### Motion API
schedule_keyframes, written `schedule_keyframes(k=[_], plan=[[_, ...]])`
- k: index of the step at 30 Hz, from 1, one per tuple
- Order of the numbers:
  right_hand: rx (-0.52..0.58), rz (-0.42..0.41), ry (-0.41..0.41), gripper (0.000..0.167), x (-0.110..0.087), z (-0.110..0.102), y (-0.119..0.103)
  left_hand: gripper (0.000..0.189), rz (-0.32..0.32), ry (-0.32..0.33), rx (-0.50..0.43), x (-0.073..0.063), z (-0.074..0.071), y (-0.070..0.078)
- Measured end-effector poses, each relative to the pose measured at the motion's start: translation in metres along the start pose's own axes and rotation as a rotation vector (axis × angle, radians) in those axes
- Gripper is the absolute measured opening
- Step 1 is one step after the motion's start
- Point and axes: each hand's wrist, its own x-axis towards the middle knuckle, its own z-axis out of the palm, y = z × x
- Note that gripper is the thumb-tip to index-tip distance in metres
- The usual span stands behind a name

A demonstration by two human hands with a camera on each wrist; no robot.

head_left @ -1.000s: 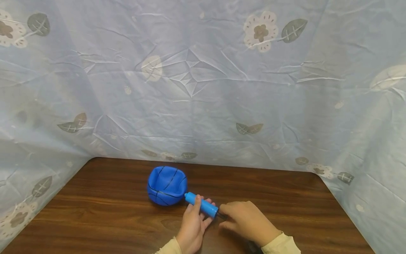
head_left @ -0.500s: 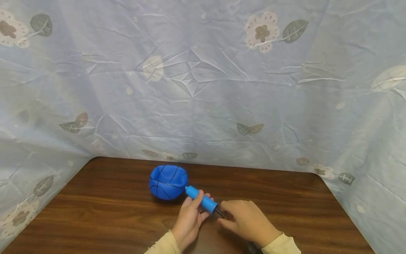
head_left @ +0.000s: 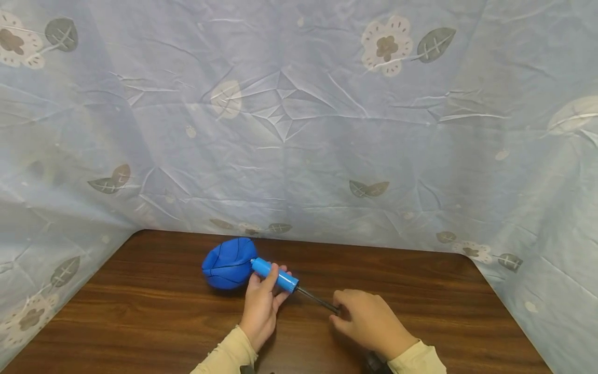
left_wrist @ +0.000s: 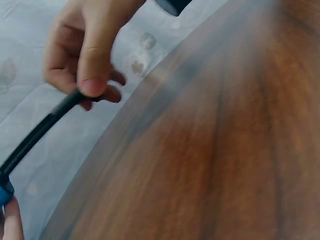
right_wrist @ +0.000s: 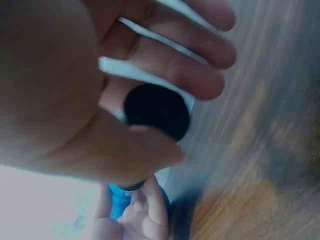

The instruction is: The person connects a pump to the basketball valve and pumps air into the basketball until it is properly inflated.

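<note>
A partly collapsed blue ball (head_left: 228, 266) with black lines is at the tip of a blue hand pump (head_left: 286, 281). My left hand (head_left: 260, 311) grips the pump's barrel, thumb along its top. Out of the barrel's near end runs a long dark rod (head_left: 317, 299), also visible in the left wrist view as a dark shaft (left_wrist: 37, 134). My right hand (head_left: 371, 321) pinches the rod's end, low over the table. In the right wrist view, a round black handle (right_wrist: 157, 111) sits between thumb and fingers, the other fingers loosely extended.
Under both hands is a dark brown wood-grain table (head_left: 444, 306) with rounded far corners. A pale blue curtain (head_left: 299, 156) with flowers and leaves hangs behind it and along both sides. A dark object (head_left: 375, 362) shows beneath the right wrist.
My left hand has moved left and away with the pump barrel, and the ball has shifted left and turned with it. My right hand stays nearly in place, so much more rod shows.
</note>
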Motion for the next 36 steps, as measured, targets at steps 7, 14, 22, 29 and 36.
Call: schedule_keyframes(k=[7,14,22,29,36], plan=[[-0.025,0.027,-0.026,0.02,-0.002,-0.003,0.005,0.069,0.008,0.018,-0.08,0.006,-0.01,0.003],[-0.048,-0.103,-0.038,0.021,0.0,-0.003,0.008,0.064,-0.02,0.044,-0.104,0.004,-0.006,-0.001],[-0.041,-0.164,-0.001,0.026,-0.001,-0.002,0.009,0.071,-0.143,-0.051,-0.066,-0.013,0.008,-0.008],[-0.029,-0.201,0.041,0.026,-0.001,-0.001,0.007,0.07,-0.244,-0.14,-0.029,-0.025,0.018,-0.013],[-0.036,-0.178,0.073,0.027,0.002,-0.002,0.001,0.067,-0.214,-0.144,-0.03,-0.027,0.02,-0.01]])
